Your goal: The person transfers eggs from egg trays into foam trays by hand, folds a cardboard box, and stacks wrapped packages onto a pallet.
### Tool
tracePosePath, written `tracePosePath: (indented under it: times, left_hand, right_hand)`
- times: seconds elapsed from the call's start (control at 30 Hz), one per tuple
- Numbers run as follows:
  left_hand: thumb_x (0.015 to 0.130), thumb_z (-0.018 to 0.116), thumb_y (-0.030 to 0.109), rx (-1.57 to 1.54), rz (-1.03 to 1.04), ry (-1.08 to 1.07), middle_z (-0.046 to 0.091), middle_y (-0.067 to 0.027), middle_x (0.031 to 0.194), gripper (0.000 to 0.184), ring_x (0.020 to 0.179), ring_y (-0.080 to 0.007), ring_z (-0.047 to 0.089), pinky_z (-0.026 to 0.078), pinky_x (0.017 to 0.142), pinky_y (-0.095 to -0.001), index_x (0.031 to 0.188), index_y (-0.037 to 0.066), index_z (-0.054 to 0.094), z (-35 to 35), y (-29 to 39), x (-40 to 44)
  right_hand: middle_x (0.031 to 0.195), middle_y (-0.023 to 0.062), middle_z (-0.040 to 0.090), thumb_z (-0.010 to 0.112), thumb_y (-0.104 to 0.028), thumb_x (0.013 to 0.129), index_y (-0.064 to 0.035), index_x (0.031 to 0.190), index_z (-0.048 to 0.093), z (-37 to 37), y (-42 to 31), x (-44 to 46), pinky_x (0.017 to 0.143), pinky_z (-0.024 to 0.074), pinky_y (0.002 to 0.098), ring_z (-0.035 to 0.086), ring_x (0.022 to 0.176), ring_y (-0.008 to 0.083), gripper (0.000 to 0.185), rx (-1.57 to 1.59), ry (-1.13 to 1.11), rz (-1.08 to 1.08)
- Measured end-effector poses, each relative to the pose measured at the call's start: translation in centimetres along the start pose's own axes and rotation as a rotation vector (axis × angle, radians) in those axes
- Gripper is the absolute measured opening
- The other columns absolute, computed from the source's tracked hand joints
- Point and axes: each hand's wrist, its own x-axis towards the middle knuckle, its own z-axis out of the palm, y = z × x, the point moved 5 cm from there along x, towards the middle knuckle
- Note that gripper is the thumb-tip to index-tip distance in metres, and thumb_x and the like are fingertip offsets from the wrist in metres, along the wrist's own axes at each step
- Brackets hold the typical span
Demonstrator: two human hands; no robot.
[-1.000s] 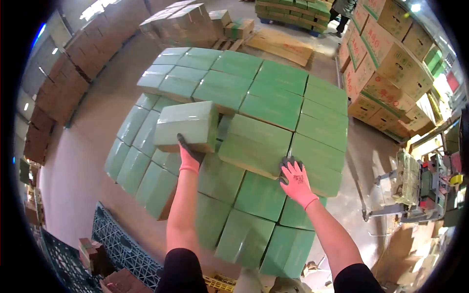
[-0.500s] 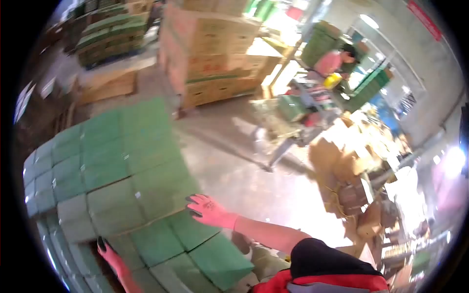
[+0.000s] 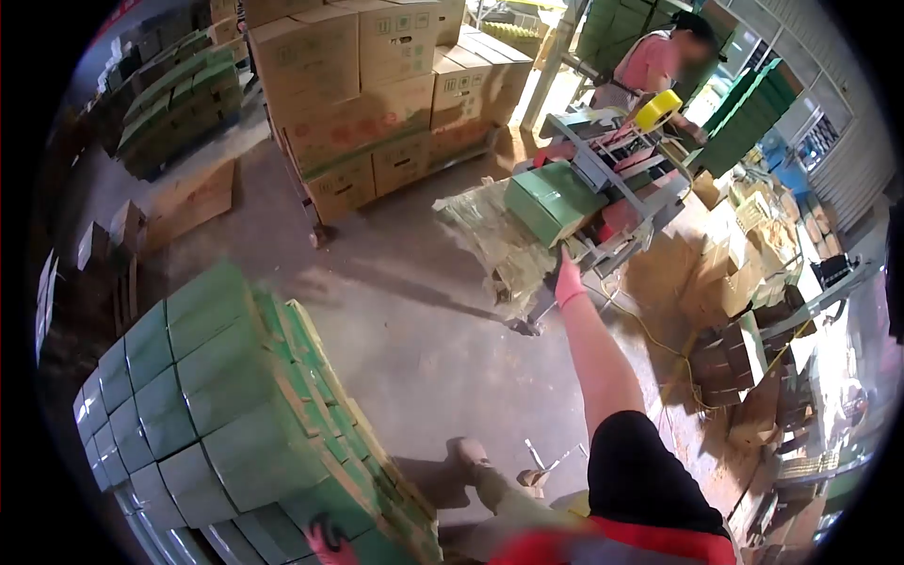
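My right hand [image 3: 568,279], in a pink glove, is stretched out to the near corner of a green carton [image 3: 556,202] at the end of a taping machine [image 3: 626,179]. Its fingers point forward and look extended; whether they touch the carton is hard to tell. Low in the view, my left hand [image 3: 330,542], gloved in pink with dark fingertips, is at the top of a stack of green cartons [image 3: 226,377]. Its fingers look apart, and nothing shows in them.
A person in a pink top [image 3: 650,61] stands behind the machine, near a yellow tape roll [image 3: 657,110]. Brown cartons [image 3: 377,113] are piled on a wheeled base. Flattened cardboard [image 3: 720,273] and a yellow cord [image 3: 659,344] lie at the right. My foot [image 3: 468,452] is beside the stack.
My right hand has left the green stack and reached forward to the carton by the machine. My view has turned, and the stack now appears lower, with its side showing.
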Motion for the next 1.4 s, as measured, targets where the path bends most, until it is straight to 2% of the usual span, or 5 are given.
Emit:
tracePosePath:
  times: [0.33, 0.9, 0.97, 1.13, 1.4]
  left_hand:
    - [0.074, 0.069, 0.022, 0.122, 0.058, -0.497, 0.055, -0.0166, 0.122, 0.044, 0.112, -0.0355, 0.052, 0.041, 0.099, -0.0444, 0.114, 0.004, 0.060, 8.2, 11.2, 1.1]
    - [0.095, 0.055, 0.037, -1.579, -0.769, 0.488, 0.060, -0.0099, 0.122, 0.049, 0.111, -0.0237, 0.059, 0.049, 0.094, -0.0422, 0.130, 0.003, 0.050, -23.0, -17.5, -10.3]
    - [0.095, 0.055, 0.040, -1.573, -0.706, 0.630, 0.059, -0.0094, 0.123, 0.051, 0.111, -0.0253, 0.058, 0.048, 0.095, -0.0438, 0.131, 0.004, 0.050, -28.9, -25.7, -11.4]
    - [0.092, 0.057, 0.046, -1.483, -0.341, 0.874, 0.054, -0.0074, 0.129, 0.059, 0.114, -0.0248, 0.054, 0.046, 0.095, -0.0423, 0.137, 0.010, 0.045, -41.0, -47.9, -8.2]
    - [0.080, 0.060, 0.066, -1.561, -0.565, 0.833, 0.054, -0.0082, 0.130, 0.082, 0.112, -0.0244, 0.053, 0.045, 0.090, -0.0387, 0.139, 0.013, 0.043, -42.3, -71.1, 2.8]
  right_hand:
    - [0.133, 0.0053, 0.052, 0.055, -0.038, 0.096, 0.0005, 0.134, 0.047, 3.5, -3.2, 8.5, 0.108, 0.0330, 0.0328, 0.049, 0.120, 0.0210, 0.055, 0.698, -0.337, -0.047]
    - [0.147, 0.0142, 0.037, 0.067, -0.012, 0.080, 0.0008, 0.145, 0.031, 36.5, -2.9, -73.7, 0.113, 0.0273, 0.0374, 0.035, 0.135, 0.0258, 0.075, -0.051, -1.992, -0.257]
    - [0.146, 0.0174, 0.037, 0.065, -0.022, 0.084, -0.0013, 0.144, 0.033, 42.6, -3.0, -75.3, 0.114, 0.0246, 0.0420, 0.034, 0.136, 0.0319, 0.071, -0.601, -1.260, -1.162]
    - [0.145, 0.0229, 0.033, 0.059, -0.035, 0.086, -0.0037, 0.141, 0.035, 49.7, 2.3, -75.2, 0.113, 0.0178, 0.0542, 0.028, 0.136, 0.0399, 0.068, -1.070, -0.492, -1.365]
    - [0.147, 0.0256, 0.028, 0.060, -0.033, 0.085, -0.0039, 0.144, 0.030, 51.1, 3.4, -75.1, 0.113, 0.0135, 0.0562, 0.023, 0.137, 0.0434, 0.073, -1.179, -0.515, -1.322]
